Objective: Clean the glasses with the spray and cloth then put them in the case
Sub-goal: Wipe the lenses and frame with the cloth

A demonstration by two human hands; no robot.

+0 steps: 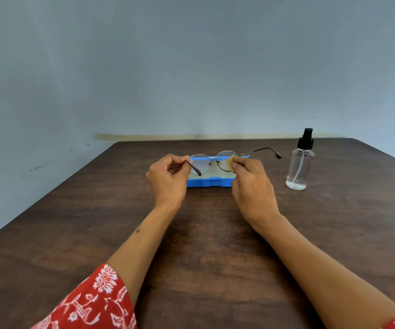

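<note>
Holding the glasses [212, 161] up just above the open blue case [209, 181], the person keeps them with their long axis running left to right across the table [203, 233], lenses facing her and both temples unfolded. The left hand [168, 178] pinches the left temple near its hinge between thumb and curled fingers, steadying the frame. The right hand [251, 179] presses a small yellow cloth [231, 162] against the right lens, fingers bunched around it; how the thumb sits behind the glass I cannot quite make out from here. So the lens lies directly ahead of the right fingertips, and the case waits right beneath the frame, aligned the same way. The spray bottle [299, 166] stands upright well off to the right, nearer the right hand, touched by neither. I'd judge she is at the wiping step, with casing still to come.
</note>
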